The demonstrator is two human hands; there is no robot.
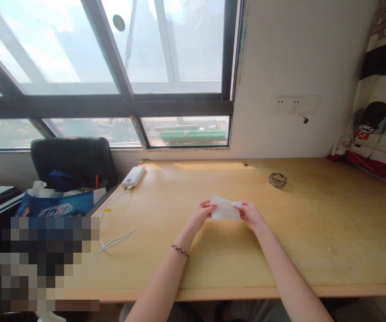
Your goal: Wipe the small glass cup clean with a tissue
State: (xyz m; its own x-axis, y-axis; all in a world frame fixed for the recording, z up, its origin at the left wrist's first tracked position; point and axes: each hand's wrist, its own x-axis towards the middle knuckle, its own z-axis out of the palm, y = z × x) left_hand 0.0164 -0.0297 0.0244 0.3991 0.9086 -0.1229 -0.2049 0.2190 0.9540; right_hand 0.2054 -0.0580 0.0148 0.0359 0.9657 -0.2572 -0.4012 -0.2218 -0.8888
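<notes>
A thin white tissue (225,210) is stretched between my two hands, above the middle of the wooden table (166,264). My left hand (203,213) pinches its left edge, fingers closed. At the opposite edge my right hand (250,214) grips the tissue between thumb and fingers, where it looks bunched. A glass ashtray (277,180) stands on the table beyond my right hand, apart from it.
A white power bank (133,176) with a white cable (117,239) lies at the table's left side. Left of the table are a dark chair (74,156) and a blue bag (58,203). A curtain (367,129) hangs at the right, by the wall socket (287,105).
</notes>
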